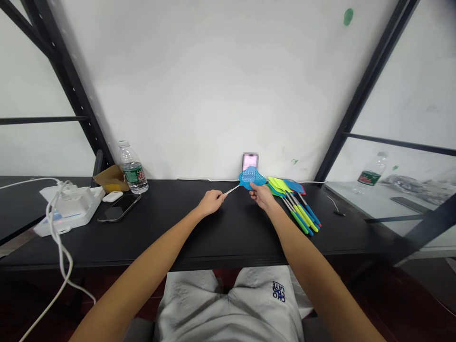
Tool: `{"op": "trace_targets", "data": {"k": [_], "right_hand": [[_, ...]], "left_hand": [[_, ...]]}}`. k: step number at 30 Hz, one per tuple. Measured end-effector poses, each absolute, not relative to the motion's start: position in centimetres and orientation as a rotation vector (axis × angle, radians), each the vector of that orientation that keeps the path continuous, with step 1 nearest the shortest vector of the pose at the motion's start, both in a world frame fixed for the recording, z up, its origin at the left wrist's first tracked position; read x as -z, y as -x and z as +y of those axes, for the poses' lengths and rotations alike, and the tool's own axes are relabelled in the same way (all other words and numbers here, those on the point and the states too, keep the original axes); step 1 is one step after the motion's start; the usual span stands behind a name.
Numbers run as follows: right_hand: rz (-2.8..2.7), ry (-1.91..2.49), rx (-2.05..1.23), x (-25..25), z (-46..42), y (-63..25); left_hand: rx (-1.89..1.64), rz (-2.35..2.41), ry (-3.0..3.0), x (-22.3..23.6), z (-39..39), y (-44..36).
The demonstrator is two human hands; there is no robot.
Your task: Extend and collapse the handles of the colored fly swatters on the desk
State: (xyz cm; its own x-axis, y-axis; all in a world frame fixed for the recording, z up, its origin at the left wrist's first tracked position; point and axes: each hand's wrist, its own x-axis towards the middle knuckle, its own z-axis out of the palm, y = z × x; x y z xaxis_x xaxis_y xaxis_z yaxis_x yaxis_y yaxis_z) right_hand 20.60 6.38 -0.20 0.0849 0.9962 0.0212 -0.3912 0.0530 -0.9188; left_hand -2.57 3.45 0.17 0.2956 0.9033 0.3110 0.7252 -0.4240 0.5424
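Note:
A blue fly swatter with a perforated head and a thin metal shaft is held above the black table. My left hand is closed round its handle end, and the fingers hide most of the grip. My right hand pinches the lower edge of the swatter's head between thumb and fingers. Beside the right hand, several more fly swatters in green, yellow and blue lie in an overlapping row, their handles pointing toward me. Behind the blue head, a small upright screen leans at the wall, partly covered.
At the left stand a water bottle, an open cardboard box and a white power strip with cables. A phone lies flat near a white case. A short cable is at the right. Black metal posts flank the table.

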Motion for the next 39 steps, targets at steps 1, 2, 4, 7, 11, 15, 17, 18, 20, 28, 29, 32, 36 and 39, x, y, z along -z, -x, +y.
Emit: {"op": "trace_targets", "data": {"k": [1,2,4,7,11,15,17,18,20,28,29,32,36,39], "right_hand": [[-0.874,0.908,-1.295,0.3,6.4,-20.7],[-0.879,0.893,-1.302,0.3,6.5,-20.7],[-0.892,0.852,-1.317,0.4,6.5,-20.8],[-0.903,0.773,-1.352,0.4,6.4,-20.8],[-0.928,0.712,-1.382,0.3,6.2,-20.9],[-0.962,0.724,-1.397,0.3,6.1,-21.0],[-0.965,0.750,-1.407,0.4,6.2,-21.0],[-0.963,0.768,-1.407,0.4,6.2,-20.9],[-0.958,0.803,-1.394,0.5,6.3,-20.8],[-0.917,1.201,-0.974,1.0,7.1,-20.8],[-0.925,1.276,-0.816,1.0,7.2,-21.1],[-1.032,1.437,-0.405,0.9,7.1,-21.8],[-1.267,1.607,-0.267,1.0,6.8,-21.8],[-1.351,1.723,-0.240,1.1,6.5,-21.5]], "left_hand": [[-0.852,1.474,-2.267,-0.2,3.4,2.6],[-0.857,1.469,-2.259,-0.3,3.4,2.5],[-0.864,1.456,-2.236,-0.5,3.2,2.5],[-0.881,1.402,-2.152,-0.6,3.1,2.5],[-0.829,1.254,-1.837,-0.8,2.8,2.5],[-0.709,1.106,-1.584,-1.0,2.5,2.5],[-0.680,1.091,-1.557,-1.1,2.5,2.5],[-0.677,1.101,-1.563,-1.1,2.5,2.5],[-0.701,1.162,-1.623,-1.0,2.7,2.4],[-0.742,1.520,-2.352,-0.7,3.1,2.8],[-0.713,1.552,-2.391,-0.7,3.0,2.9],[-0.619,1.564,-2.447,-0.9,2.5,2.8],[-0.550,1.501,-2.494,-1.1,1.8,2.5],[-0.557,1.497,-2.513,-1.1,1.5,2.2]]}}
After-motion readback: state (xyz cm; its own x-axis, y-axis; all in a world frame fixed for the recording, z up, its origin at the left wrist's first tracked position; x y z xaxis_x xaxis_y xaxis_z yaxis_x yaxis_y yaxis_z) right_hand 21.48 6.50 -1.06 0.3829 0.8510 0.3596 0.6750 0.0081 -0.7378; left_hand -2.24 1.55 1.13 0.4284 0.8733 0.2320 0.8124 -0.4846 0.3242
